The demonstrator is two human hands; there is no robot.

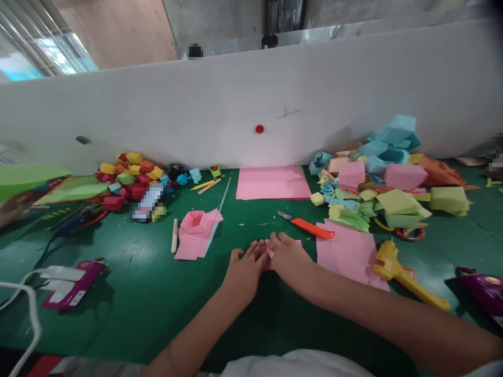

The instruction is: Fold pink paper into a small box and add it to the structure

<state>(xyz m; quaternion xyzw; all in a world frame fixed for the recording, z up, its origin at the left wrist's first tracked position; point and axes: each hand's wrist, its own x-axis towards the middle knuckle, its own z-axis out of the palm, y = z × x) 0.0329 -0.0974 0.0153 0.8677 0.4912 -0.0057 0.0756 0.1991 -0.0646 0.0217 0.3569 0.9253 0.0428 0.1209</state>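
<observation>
My left hand [244, 269] and my right hand [290, 257] meet over the green table, fingertips pinching a small piece of pink paper [269, 252]. Most of the paper is hidden under the fingers; a bit of it shows past my right hand. Just beyond my right hand lies an orange utility knife [312, 228] with its blade out, pointing left. Left of my hands, a folded pink paper box [194, 222] rests on pink sheets [190, 246]. Pink sheets [356, 251] also lie to the right, partly under the knife handle.
At the back is a stack of pink paper [273, 183]. Folded paper boxes [404, 176] pile up at the right, near a yellow glue gun [404, 275]. Small colourful blocks [133, 170], a wooden stick [175, 236] and a purple power strip [75, 284] are leftward. Another person's hand [15, 208] shows far left.
</observation>
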